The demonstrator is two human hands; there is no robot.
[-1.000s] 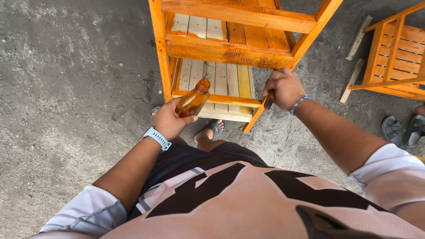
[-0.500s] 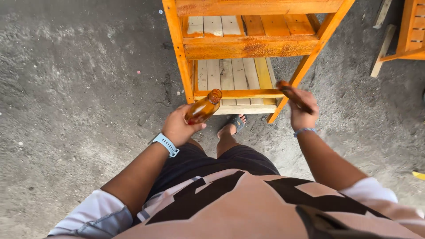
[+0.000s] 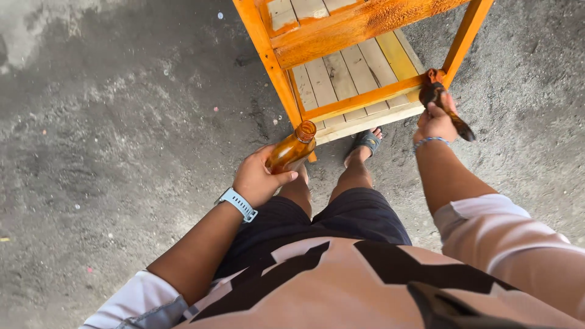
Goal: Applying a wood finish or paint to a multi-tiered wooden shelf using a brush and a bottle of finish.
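Observation:
My left hand (image 3: 257,176) holds an open amber bottle (image 3: 292,150) of orange-brown liquid, tilted with its mouth toward the wooden rack. A pale blue watch sits on that wrist. My right hand (image 3: 434,122) grips a dark brush (image 3: 443,100); its tip touches the lower front corner of the orange wooden rack (image 3: 341,36), where the leg meets the bottom rail. The rack's frame looks coated orange, while several lower slats are paler wood.
The rack stands on rough grey concrete ground (image 3: 122,140). My sandalled foot (image 3: 368,141) rests just in front of the rack's lower rail. My dark shorts and patterned shirt fill the lower part of the view.
The view swung, so the rack now sits tilted at the top. My right hand turned the brush over and brought its tip onto the rack's lower right corner. The bottle stayed in my left hand.

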